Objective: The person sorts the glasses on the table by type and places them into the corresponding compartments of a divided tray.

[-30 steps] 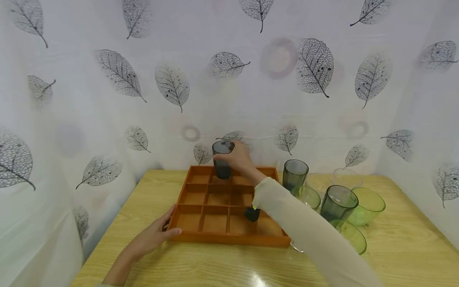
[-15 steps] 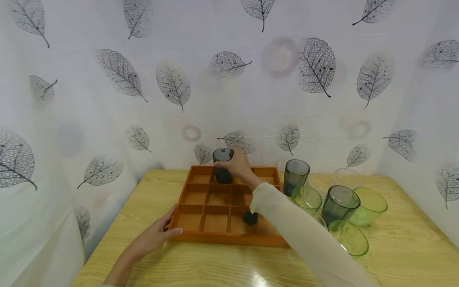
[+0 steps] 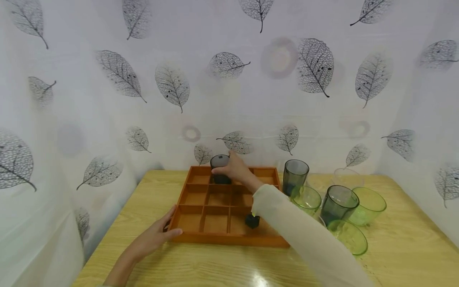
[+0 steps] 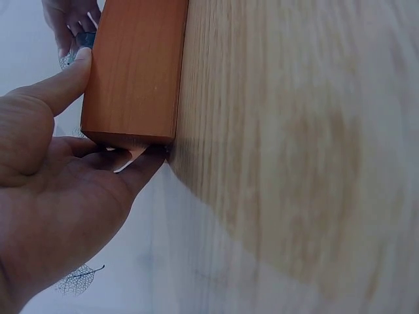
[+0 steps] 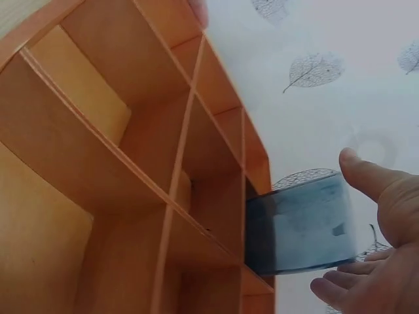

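A smoky grey drinking glass (image 3: 220, 169) stands in the back row of a divided wooden tray (image 3: 229, 239), second compartment from the left. In the right wrist view the glass (image 5: 301, 226) rises above the dividers. My right hand (image 3: 234, 167) is at its rim, with thumb and fingers spread to either side and looking loose from it; whether they still touch cannot be told. My left hand (image 3: 154, 237) grips the tray's front left corner. In the left wrist view its thumb lies along the tray's wall (image 4: 134, 72) and its fingers reach around the corner.
To the tray's right stand two more grey glasses, one at the back (image 3: 295, 177) and one nearer (image 3: 338, 204). Green glass bowls (image 3: 367, 205) and other clear glassware stand around them. A leaf-patterned curtain (image 3: 229, 99) hangs behind the wooden table (image 3: 201, 267).
The grey glass has gone down into the back compartment, with my right hand lowering alongside. My right fingers have loosened from its rim. My left hand has stayed on the tray corner.
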### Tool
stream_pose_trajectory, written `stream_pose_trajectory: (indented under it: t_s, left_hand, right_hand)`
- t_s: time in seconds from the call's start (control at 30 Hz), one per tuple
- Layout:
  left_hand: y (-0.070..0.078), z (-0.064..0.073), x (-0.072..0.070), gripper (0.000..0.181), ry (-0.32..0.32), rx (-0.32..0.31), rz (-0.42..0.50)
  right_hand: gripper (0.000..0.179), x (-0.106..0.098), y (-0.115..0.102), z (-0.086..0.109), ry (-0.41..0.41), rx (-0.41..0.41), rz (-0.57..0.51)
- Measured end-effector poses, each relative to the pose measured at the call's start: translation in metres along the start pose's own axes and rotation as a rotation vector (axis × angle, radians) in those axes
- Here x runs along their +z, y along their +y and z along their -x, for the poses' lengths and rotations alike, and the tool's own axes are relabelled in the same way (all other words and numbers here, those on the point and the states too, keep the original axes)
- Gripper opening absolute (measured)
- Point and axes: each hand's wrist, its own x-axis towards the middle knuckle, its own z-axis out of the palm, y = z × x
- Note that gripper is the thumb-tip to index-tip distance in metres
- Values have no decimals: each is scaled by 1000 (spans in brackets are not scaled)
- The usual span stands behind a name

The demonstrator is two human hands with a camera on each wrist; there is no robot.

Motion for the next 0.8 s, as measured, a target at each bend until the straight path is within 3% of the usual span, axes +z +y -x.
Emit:
stream_pose_trajectory:
  t_s: [0.43,0.8]
  left_hand:
    - [0,0,1,87,11,17,-17]
    - [-2,-1,0,87,14,30,-41]
  right_hand:
    - [94,-38,-4,35,-12,-28,-163]
    - [84,-76,9,73,19,-48,-184]
